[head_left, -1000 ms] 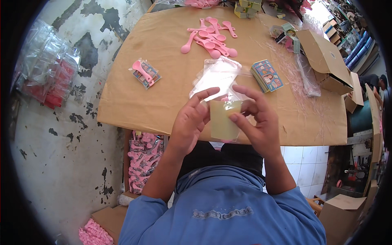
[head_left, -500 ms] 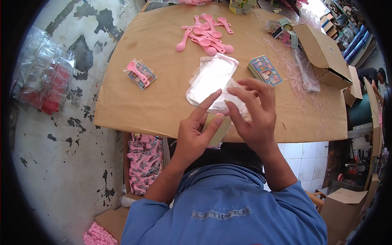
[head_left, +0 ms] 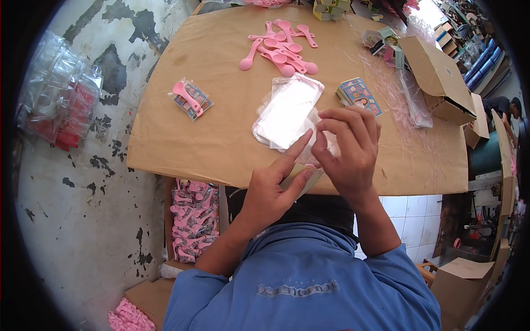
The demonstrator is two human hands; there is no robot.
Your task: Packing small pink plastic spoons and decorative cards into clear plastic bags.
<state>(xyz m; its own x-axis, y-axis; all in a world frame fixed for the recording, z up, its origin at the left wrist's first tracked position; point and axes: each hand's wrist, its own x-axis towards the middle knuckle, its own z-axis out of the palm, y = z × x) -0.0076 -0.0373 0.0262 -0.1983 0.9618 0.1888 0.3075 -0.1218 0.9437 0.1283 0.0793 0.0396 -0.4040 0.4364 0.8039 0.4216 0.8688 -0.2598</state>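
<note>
A small greenish-tan card (head_left: 303, 185) sits in my left hand (head_left: 269, 187), under the thumb, with the index finger stretched toward the bags. A bit of pink shows by the thumb tip, likely part of a spoon. My right hand (head_left: 350, 148) pinches the edge of a clear plastic bag (head_left: 327, 144) just above the card. Beyond both hands lies a stack of clear plastic bags (head_left: 287, 113), shining in the light. To its right is a pile of printed blue cards (head_left: 360, 95). Pink measuring spoons (head_left: 281, 47) lie heaped farther back.
On the left of the table is a bagged card with a pink spoon (head_left: 187, 98). A carton (head_left: 436, 77) stands at the right edge beside plastic strands. Below the table's left edge, a box holds packed pink spoons (head_left: 194, 220). Another person (head_left: 505, 110) is at far right.
My right fingers have come together on the plastic bag, from a more spread pose. My left hand has shifted slightly right with the card, which is now more tilted.
</note>
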